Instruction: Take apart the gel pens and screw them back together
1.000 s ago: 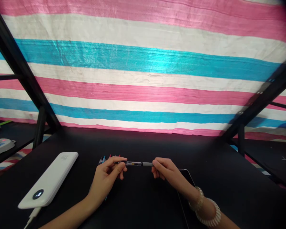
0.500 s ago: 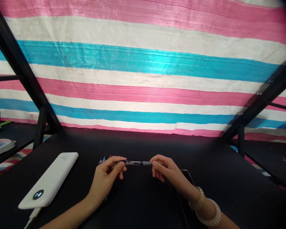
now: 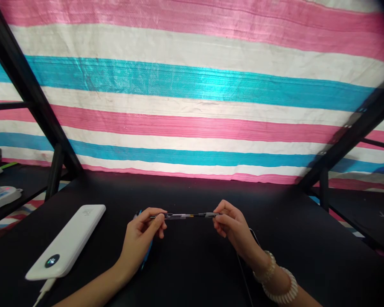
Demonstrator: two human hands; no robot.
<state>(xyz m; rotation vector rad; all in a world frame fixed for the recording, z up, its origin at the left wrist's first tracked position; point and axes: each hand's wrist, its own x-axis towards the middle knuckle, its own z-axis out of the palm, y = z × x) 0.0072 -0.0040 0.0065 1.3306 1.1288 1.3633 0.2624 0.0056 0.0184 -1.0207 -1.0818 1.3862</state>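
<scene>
A slim pen (image 3: 179,216) with a clear barrel is stretched level between my two hands above the black table. My left hand (image 3: 144,230) pinches its barrel end. My right hand (image 3: 233,224) pinches the grey tip section (image 3: 208,215), which stands apart from the clear barrel, with a thin dark refill showing between the two. Blue pens (image 3: 147,256) lie on the table, partly hidden behind and under my left hand.
On the left of the black table (image 3: 192,277) lies a white power bank (image 3: 70,238) with a cable. A dark phone (image 3: 253,235) sits partly under my right forearm. Black frame bars slope on both sides before a striped sheet (image 3: 192,128).
My right hand has moved to the right and slightly up with the grey tip section, opening a gap from the barrel. My left hand has shifted slightly left.
</scene>
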